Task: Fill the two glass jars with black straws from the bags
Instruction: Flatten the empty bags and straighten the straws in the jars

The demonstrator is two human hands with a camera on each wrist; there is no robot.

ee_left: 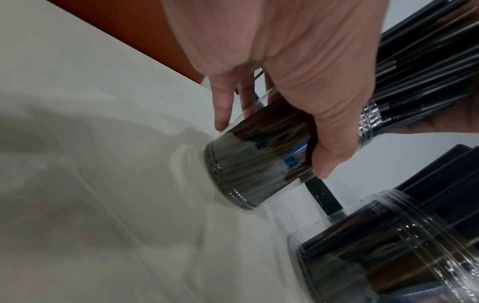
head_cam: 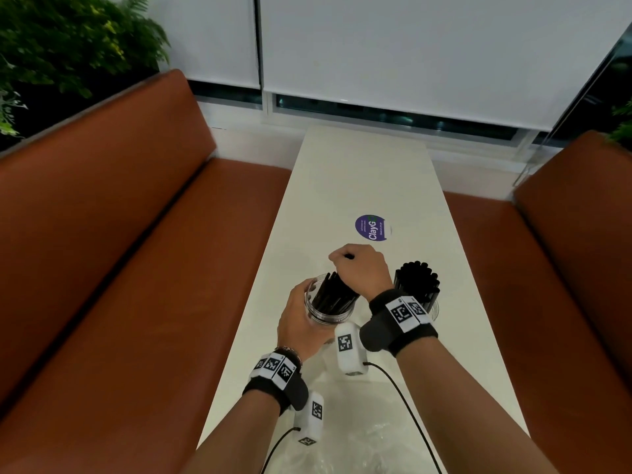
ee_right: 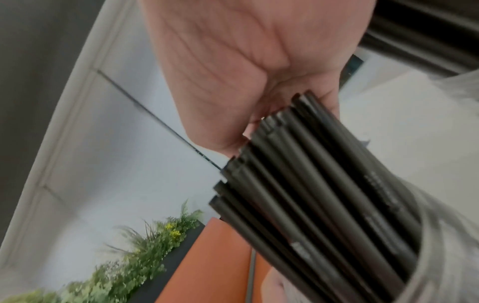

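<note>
A clear glass jar (head_cam: 330,311) stands partly filled near the table's middle, and my left hand (head_cam: 297,316) grips its side. In the left wrist view my left hand's fingers (ee_left: 321,155) wrap the jar (ee_left: 259,164) just above its base. Black straws (head_cam: 337,292) lean to the right inside it. My right hand (head_cam: 360,271) is curled round their upper ends, and the right wrist view shows the straw bundle (ee_right: 311,194) running from my right hand's palm (ee_right: 233,71) down into the jar's mouth (ee_right: 456,246). A second jar (head_cam: 417,285), packed with black straws, stands just to the right.
The white table (head_cam: 359,179) is long and narrow, with a purple round sticker (head_cam: 371,227) beyond my hands. Crumpled clear plastic bags (head_cam: 362,446) lie at the near end. Orange benches (head_cam: 136,251) flank both sides. Cables run from the wrist cameras.
</note>
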